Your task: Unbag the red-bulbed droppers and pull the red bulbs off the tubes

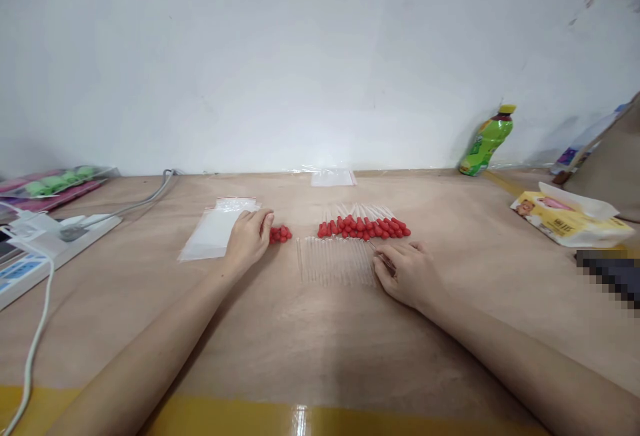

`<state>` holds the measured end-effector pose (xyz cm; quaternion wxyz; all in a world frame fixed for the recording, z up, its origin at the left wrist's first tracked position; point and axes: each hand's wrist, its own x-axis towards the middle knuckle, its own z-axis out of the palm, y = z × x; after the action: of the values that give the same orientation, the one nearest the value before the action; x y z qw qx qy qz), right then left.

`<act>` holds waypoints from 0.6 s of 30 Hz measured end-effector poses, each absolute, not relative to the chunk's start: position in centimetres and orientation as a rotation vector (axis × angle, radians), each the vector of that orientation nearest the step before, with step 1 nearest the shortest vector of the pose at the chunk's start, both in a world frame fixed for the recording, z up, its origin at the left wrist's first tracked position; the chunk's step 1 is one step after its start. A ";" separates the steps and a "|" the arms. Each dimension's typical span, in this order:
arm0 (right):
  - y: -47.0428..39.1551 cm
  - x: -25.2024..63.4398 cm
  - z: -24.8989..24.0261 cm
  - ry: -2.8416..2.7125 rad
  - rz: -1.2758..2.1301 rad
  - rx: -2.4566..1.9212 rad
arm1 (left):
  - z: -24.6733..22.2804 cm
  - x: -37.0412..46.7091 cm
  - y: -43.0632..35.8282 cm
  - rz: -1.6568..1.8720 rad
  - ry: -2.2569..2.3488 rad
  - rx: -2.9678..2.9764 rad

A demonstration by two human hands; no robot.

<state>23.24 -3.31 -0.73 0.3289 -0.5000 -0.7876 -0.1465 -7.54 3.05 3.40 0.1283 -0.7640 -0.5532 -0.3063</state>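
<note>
My left hand (251, 235) is closed, fingers curled together beside a small pile of red rubber bulbs (281, 235); what it grips, if anything, is hidden. Under and left of it lie clear plastic bags (205, 233). A row of thin clear tubes (337, 261) lies side by side at the centre. Behind that row are several clear droppers with red bulbs (365, 226), bulbs toward me. At the right end of the tubes, my right hand (400, 266) is closed, its fingertips pinched near the last tube; what is between them is too small to make out.
A power strip (65, 249) with cables stands at the left, near a packet of green items (63, 179). On the right are a green bottle (487, 143), a yellow tissue pack (570, 216) and a dark pixelated object (613, 276). Another clear bag (333, 177) lies by the wall.
</note>
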 end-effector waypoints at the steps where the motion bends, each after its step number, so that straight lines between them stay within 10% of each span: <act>1: -3.4 23.1 -0.8 -2.069 -0.399 -1.301 | 3.6 -7.4 2.9 -0.920 -1.587 -2.202; 18: -3.8 22.6 -1.3 -2.089 -0.279 -1.325 | 2.2 0.4 4.2 -0.656 -1.444 -2.478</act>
<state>22.60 -3.81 -1.30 0.3204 -0.5043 -0.7948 -0.1063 0.42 4.21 2.19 0.0998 -0.8381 -0.4883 -0.2218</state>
